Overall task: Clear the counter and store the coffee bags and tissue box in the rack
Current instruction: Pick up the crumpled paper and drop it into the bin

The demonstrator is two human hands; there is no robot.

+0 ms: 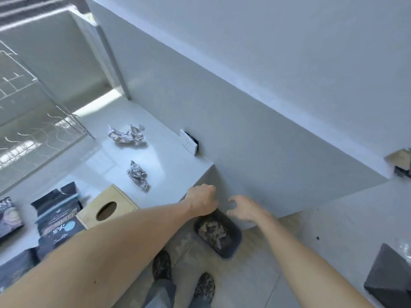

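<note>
The tissue box (106, 210) is pale wood with an oval slot in its top face, lying flat at the counter (106, 161) front edge, long axis running diagonally from near left to far right. Just left of it lie dark coffee bags (56, 216), flat, printed faces up, tops pointing away. The left hand (202, 200) is curled closed over the counter corner. The right hand (243, 207) hovers with fingers (231, 212) spread, empty, above a dark bin (219, 235) on the floor.

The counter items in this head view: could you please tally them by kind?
Crumpled paper balls: 2
Coffee bags: 3 in view
Tissue box: 1
Total: 6
</note>
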